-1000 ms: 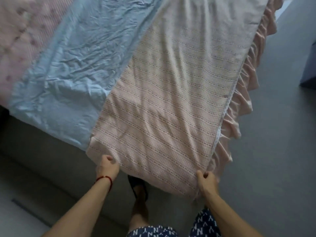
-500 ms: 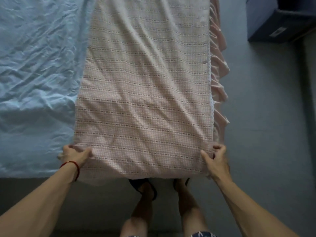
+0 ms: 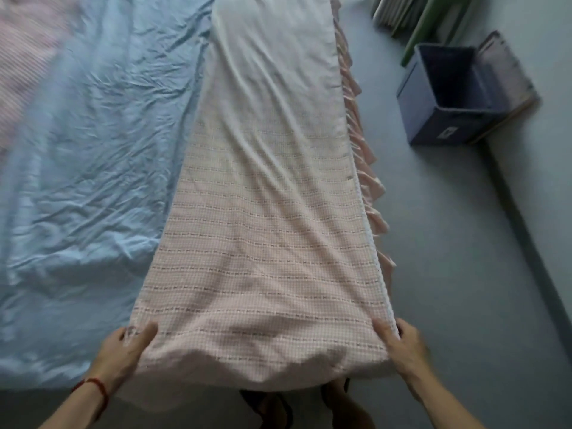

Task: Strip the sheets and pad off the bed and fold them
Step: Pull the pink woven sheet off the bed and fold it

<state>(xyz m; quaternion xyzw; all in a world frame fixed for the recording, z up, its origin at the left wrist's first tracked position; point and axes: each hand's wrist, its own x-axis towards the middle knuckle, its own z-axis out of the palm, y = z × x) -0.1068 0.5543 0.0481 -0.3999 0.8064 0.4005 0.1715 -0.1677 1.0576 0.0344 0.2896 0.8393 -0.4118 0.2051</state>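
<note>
A long pink checked sheet (image 3: pixel 266 230), folded into a narrow strip, lies along the right side of the bed, its ruffled edge (image 3: pixel 370 181) hanging off the right. My left hand (image 3: pixel 123 351) pinches its near left corner, thumb on top. My right hand (image 3: pixel 402 345) grips the near right corner at the white trim. A wrinkled light blue sheet (image 3: pixel 89 168) covers the bed to the left. Pink striped bedding (image 3: pixel 24 54) shows at the far left corner.
A dark blue open storage box (image 3: pixel 448 97) stands on the grey floor (image 3: pixel 464 274) to the right, near the wall. A green chair leg (image 3: pixel 424 26) and stacked items sit behind it. My feet in dark slippers (image 3: pixel 269 407) are at the bed's near edge.
The view has swung to run straight along the sheet. Both hands have kept hold of the near corners and drawn the near edge taut, with the end now sagging between them.
</note>
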